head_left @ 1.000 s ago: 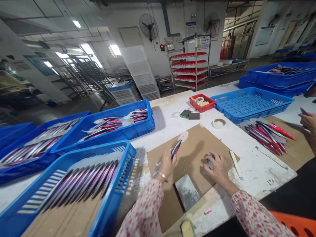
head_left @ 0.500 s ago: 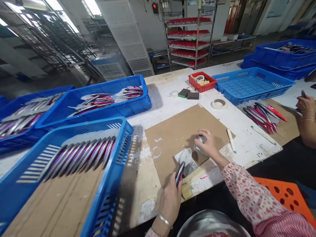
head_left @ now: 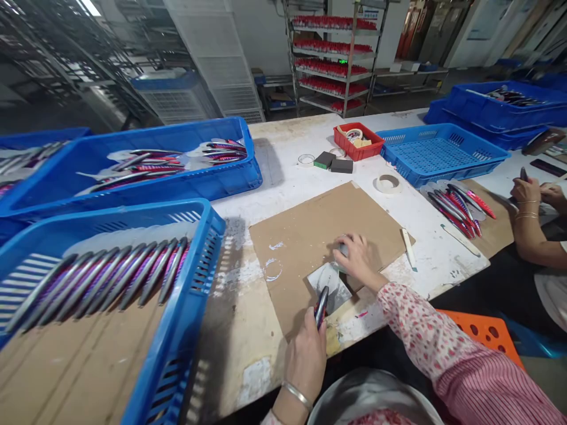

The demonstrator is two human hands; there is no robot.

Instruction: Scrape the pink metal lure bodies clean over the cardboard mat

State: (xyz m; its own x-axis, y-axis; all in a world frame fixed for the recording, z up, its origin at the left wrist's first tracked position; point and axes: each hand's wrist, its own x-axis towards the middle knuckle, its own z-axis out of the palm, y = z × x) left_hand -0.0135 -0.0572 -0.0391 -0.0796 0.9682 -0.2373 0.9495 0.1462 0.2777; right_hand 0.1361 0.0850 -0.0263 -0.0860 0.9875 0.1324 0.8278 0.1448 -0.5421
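Note:
My left hand (head_left: 305, 351) is closed around a slim dark fishing lure (head_left: 322, 306), whose far end points away over a small white and grey sheet (head_left: 325, 277). Just beyond, my right hand (head_left: 358, 257) has its fingers curled round a small greyish cup-like thing (head_left: 342, 250), mostly hidden by the hand, at the sheet's far right corner. Beneath both lies a brown cardboard sheet (head_left: 310, 215) with white paint marks. To the left, a row of similar lures (head_left: 119, 277) with translucent lips rests in a blue basket (head_left: 211, 224).
Blue trays (head_left: 254, 171) of lures stand at the left. Farther back are sanding blocks (head_left: 341, 166), a tape roll (head_left: 387, 184), a red box (head_left: 370, 150) and a blue crate (head_left: 425, 177). A craft knife (head_left: 408, 251) lies right. A co-worker's hands (head_left: 527, 192) hold something dark.
The view has shifted slightly. My right hand has come left, closer to the lure's far end, with the cup-like thing. The pale round lip at that end no longer shows clearly.

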